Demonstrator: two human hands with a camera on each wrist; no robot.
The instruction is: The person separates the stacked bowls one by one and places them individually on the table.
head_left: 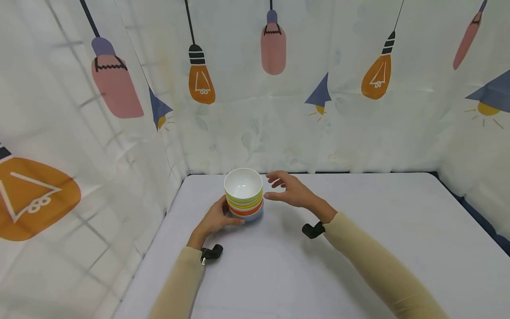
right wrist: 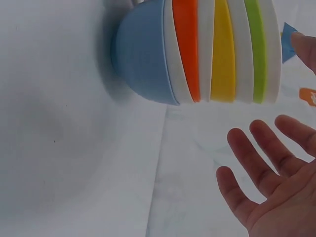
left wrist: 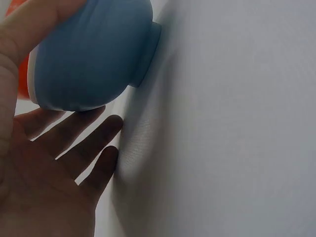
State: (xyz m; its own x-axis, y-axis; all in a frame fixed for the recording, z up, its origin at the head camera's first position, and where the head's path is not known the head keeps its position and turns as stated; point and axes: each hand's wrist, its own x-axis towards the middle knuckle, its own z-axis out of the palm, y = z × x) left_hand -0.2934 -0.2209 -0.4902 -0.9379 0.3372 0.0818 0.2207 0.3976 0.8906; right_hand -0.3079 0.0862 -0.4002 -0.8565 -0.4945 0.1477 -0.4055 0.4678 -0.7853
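Note:
A stack of nested bowls (head_left: 244, 200) stands upright toward the back left of the table. The bottom one is a blue bowl (right wrist: 143, 54); above it come an orange bowl (right wrist: 185, 49), a yellow bowl (right wrist: 223, 54) and a green bowl (right wrist: 257, 52), with white rims and interior. My left hand (head_left: 216, 218) holds the stack low down from the left, thumb in front and fingers round the side of the blue bowl (left wrist: 94, 54). To the right of the stack, my right hand (head_left: 292, 191) hovers with fingers spread, apart from the bowls and holding nothing.
A white cloth covers the table (head_left: 358, 252). Patterned curtains (head_left: 255, 124) with printed lamps hang behind the table and along its left side. Each wrist carries a small black camera (head_left: 313, 230).

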